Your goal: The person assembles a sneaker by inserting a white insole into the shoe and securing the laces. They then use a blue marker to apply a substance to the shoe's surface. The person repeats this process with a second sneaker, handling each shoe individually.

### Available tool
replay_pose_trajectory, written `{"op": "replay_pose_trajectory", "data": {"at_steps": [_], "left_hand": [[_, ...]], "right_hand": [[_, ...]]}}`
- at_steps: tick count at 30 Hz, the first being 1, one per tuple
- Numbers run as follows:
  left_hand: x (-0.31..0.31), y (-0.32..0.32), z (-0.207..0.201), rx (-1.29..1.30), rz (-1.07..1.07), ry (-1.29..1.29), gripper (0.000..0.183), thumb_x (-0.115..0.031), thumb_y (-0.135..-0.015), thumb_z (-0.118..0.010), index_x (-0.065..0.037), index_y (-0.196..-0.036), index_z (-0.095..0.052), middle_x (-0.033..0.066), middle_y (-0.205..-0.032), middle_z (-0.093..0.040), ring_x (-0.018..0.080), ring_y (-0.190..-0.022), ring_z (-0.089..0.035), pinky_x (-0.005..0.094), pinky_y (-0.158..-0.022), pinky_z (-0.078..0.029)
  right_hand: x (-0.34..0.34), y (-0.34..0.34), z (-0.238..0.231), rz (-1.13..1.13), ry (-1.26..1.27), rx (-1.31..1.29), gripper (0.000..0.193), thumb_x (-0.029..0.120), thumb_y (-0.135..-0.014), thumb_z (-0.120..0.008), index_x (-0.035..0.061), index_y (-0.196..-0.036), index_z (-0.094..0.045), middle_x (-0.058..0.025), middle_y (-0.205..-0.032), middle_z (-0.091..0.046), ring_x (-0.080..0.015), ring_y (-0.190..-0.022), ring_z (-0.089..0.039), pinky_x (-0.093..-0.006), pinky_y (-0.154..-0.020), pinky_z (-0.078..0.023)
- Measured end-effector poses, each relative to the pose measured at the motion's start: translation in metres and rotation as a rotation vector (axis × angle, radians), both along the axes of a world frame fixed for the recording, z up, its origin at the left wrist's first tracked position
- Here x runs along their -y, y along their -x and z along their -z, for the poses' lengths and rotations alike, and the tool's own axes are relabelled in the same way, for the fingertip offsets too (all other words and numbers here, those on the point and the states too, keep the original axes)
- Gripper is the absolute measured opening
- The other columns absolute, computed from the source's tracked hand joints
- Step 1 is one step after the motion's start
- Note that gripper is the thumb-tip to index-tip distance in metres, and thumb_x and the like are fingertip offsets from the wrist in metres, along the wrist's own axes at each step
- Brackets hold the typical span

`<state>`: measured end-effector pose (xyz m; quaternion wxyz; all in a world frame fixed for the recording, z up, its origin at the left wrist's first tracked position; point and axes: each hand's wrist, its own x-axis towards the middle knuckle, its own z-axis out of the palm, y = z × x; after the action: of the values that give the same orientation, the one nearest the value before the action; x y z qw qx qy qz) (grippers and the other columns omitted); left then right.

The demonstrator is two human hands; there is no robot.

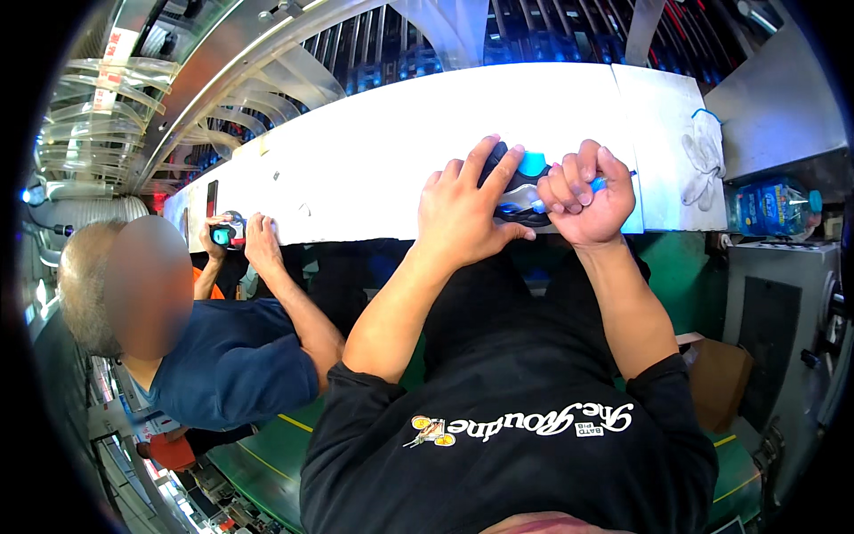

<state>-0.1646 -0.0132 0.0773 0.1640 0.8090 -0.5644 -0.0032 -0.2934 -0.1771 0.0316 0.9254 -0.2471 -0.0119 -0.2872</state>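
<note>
A dark shoe-like piece with grey and turquoise areas lies at the near edge of the white worktop. My left hand is closed around its left side, fingers over the top and thumb along the near edge. My right hand is curled into a fist at the piece's right end. Inside that fist is a slim blue-handled tool, with a thin dark end poking out to the right. Its working end is hidden by my fingers, so I cannot tell whether it touches the piece.
Along the white worktop, a co-worker at the left handles a similar piece. White gloves lie at the right end, beside a blue-labelled plastic bottle. Metal machinery with rollers runs behind. A cardboard box stands lower right.
</note>
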Motion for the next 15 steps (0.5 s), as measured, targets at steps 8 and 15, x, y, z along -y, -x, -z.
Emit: {"op": "replay_pose_trajectory", "data": {"at_steps": [8,15], "left_hand": [[-0.002,-0.002,0.006,0.037,0.023,0.055,0.105,-0.054,-0.062,-0.100,-0.026,-0.156,-0.064,0.0113,-0.159,-0.056,0.0365,-0.116,-0.069,0.0500,-0.096,-0.057],[-0.007,-0.004,0.014,0.061,0.070,0.163,0.095,-0.052,-0.063,-0.100,-0.025,-0.149,-0.070,0.0129,-0.158,-0.058,0.0362,-0.113,-0.071,0.0482,-0.090,-0.059]], "right_hand": [[-0.005,-0.002,-0.006,0.057,-0.070,-0.066,0.038,0.040,-0.111,-0.053,0.0151,-0.082,-0.051,0.0005,-0.058,-0.041,-0.0130,-0.050,-0.037,-0.0345,-0.058,-0.040],[0.006,0.004,0.000,0.039,-0.412,0.005,0.043,0.045,-0.110,-0.054,0.0158,-0.079,-0.054,0.0026,-0.056,-0.044,-0.0118,-0.048,-0.035,-0.0329,-0.054,-0.035]]}}
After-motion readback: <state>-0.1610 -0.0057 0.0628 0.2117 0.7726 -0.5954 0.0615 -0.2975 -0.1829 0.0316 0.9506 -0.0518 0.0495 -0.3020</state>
